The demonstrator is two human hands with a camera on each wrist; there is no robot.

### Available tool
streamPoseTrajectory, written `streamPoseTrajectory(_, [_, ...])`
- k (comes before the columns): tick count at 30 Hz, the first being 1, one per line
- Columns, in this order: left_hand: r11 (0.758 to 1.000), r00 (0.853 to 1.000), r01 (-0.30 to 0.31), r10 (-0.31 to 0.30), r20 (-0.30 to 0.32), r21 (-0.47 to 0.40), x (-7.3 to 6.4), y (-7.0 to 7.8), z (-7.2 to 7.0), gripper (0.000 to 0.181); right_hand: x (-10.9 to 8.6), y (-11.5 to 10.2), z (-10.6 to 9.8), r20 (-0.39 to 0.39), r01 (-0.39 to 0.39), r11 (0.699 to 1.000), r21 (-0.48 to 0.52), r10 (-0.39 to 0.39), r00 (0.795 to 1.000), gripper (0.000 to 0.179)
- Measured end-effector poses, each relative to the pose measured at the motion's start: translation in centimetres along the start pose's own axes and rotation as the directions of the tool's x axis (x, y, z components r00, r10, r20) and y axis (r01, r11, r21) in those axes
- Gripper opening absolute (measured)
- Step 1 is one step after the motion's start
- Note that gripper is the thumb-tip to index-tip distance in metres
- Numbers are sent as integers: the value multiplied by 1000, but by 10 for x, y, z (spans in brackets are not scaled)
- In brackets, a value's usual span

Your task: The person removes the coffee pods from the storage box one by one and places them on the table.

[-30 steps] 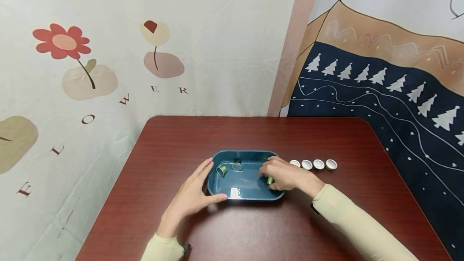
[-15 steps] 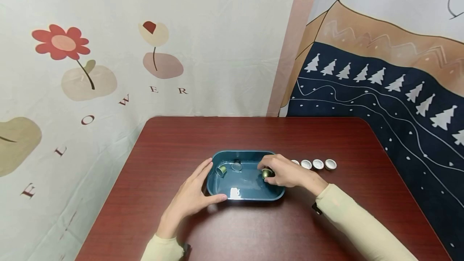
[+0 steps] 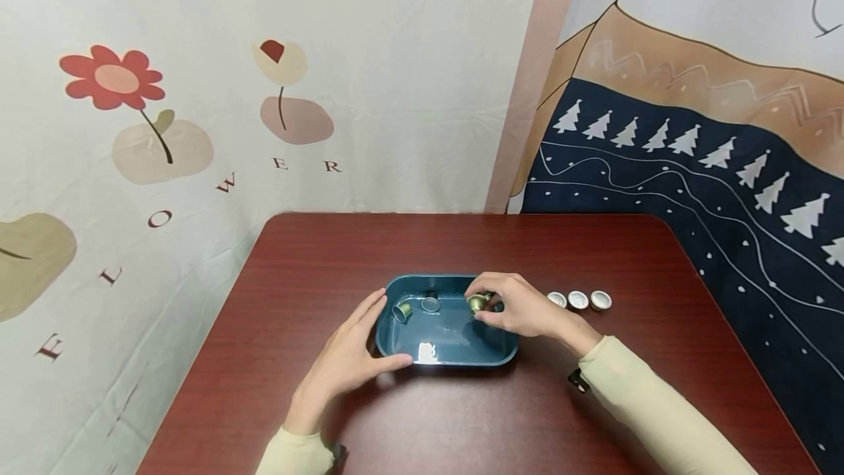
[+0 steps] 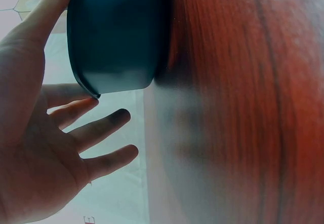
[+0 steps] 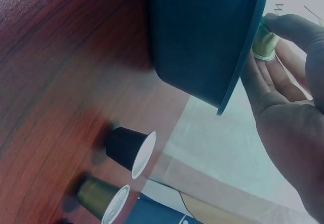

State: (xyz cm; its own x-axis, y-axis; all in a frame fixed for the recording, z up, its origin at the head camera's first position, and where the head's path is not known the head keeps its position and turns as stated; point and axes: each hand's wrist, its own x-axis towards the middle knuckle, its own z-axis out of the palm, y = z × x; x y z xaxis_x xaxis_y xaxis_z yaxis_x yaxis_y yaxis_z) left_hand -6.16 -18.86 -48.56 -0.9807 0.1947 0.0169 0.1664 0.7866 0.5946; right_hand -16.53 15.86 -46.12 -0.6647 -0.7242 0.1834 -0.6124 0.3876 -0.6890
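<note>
My right hand (image 3: pixel 524 306) holds a green coffee capsule (image 3: pixel 476 304) between thumb and fingers, over the right part of a blue tray (image 3: pixel 455 332). In the right wrist view, the right hand (image 5: pixel 298 82) and the green capsule (image 5: pixel 265 42) appear beyond the tray wall. My left hand (image 3: pixel 349 354) rests against the tray's left end, its thumb at the front rim. Seen from the left wrist, the left hand (image 4: pixel 50 148) has spread fingers, some touching the rim. A tilted green capsule (image 3: pixel 403 311) and a dark one (image 3: pixel 431 304) lie inside the tray at left.
Right of the tray stands a row of coffee capsules with pale lids up, including this rightmost one (image 3: pixel 601 300). The right wrist view shows a black capsule (image 5: pixel 126 145) and an olive one (image 5: pixel 98 198) in it. All stand on a reddish-brown table (image 3: pixel 461 248).
My right hand has lifted the green capsule from the tray's right end and moved it a little up and left. The left hand and the other capsules stay in place.
</note>
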Motion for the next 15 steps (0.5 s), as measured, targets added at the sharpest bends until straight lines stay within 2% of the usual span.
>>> streamPoseTrajectory(5, [1000,1000,3,-3,1,-5,0,1,0,124,-1,4,-1,-19,8,996,88,-6,1000,32])
streamPoseTrajectory(15, [1000,1000,14,-14,7,-2,0,1,0,124,-8,8,-7,-59,-26,985,169,36,998,35])
